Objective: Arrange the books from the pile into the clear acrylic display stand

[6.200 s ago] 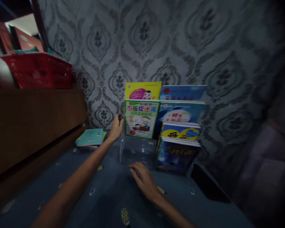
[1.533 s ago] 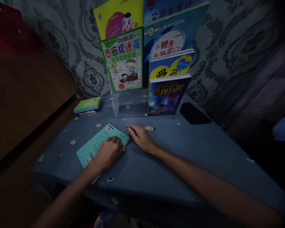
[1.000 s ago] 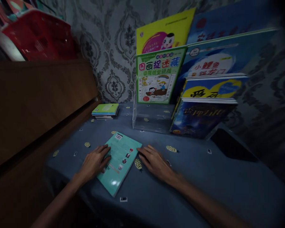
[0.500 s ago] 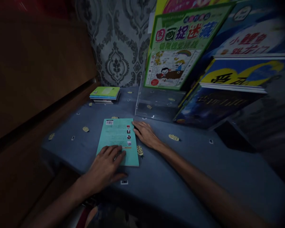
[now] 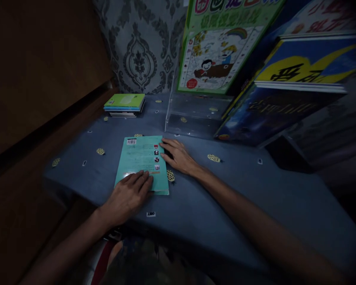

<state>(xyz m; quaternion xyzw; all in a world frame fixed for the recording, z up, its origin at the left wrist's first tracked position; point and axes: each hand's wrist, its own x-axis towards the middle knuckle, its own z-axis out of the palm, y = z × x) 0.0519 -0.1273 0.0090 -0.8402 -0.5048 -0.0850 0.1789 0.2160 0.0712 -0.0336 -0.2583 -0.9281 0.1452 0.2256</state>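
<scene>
A thin teal book [image 5: 142, 160] lies back cover up on the blue patterned tablecloth [image 5: 231, 190]. My left hand [image 5: 127, 196] rests flat on the book's near edge, fingers stretched over the cover. My right hand [image 5: 179, 156] lies flat on the cloth, its fingertips touching the book's right edge. Neither hand grips anything.
A clear acrylic stand [image 5: 195, 116] behind the book holds a green picture book [image 5: 218, 51] and several blue and yellow books [image 5: 296, 67]. A small stack of thin books [image 5: 125, 105] lies at the back left. Brown wooden furniture [image 5: 38, 71] borders the left; a dark object [image 5: 287, 156] lies right.
The teal book was taken from the back-left stack, laid on the cloth and turned square to me. My left hand slid to its near edge; the view tilted down and closer.
</scene>
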